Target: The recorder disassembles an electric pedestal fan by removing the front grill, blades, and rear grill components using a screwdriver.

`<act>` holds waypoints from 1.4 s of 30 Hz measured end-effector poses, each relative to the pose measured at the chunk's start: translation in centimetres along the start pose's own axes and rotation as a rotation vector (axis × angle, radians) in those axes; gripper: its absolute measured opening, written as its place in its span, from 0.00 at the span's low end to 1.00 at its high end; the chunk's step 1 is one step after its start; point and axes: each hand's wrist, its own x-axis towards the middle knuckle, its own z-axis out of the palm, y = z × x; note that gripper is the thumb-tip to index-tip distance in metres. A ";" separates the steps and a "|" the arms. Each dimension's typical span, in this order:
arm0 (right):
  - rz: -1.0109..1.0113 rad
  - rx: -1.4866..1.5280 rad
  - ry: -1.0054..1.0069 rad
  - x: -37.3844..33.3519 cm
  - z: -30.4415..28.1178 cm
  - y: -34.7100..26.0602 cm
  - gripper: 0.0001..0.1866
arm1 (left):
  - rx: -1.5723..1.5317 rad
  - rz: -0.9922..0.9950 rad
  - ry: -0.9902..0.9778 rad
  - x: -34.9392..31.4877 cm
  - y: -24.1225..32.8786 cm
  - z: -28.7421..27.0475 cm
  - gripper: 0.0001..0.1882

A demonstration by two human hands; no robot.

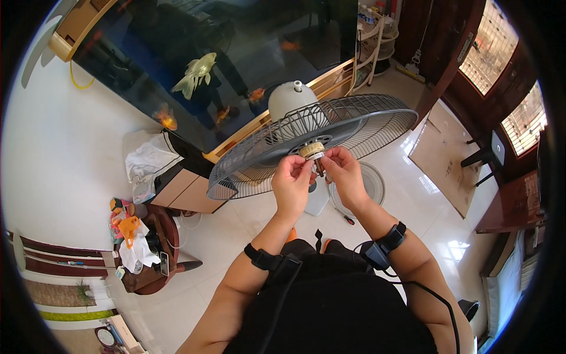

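Facing bodyward, fan guard stretching left-to-right

Glossy tiled floor | pale fan base | round wire grille | screwdriver | flattened cardboard

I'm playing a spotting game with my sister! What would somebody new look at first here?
Probably the big pale fish, in the dark tank at the upper left. Next, the wide grey fan cage in the middle, tilted, with the person's left grip and right grip at the gold-coloured piece in its centre.
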 end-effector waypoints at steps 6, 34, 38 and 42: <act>0.016 0.069 0.001 -0.2 0.4 -0.1 0.07 | 0.019 0.030 0.023 -0.1 0.1 0.3 0.05; 0.008 0.081 -0.078 0.8 -0.3 0.4 0.06 | 0.452 0.469 0.037 0.1 -1.1 -1.3 0.10; 0.018 0.035 -0.075 0.9 -0.2 0.3 0.06 | 0.423 0.467 0.093 -0.1 -1.1 -1.0 0.12; 0.060 0.066 -0.055 0.7 -0.1 0.1 0.07 | 0.519 0.555 0.081 0.0 -1.4 -1.2 0.13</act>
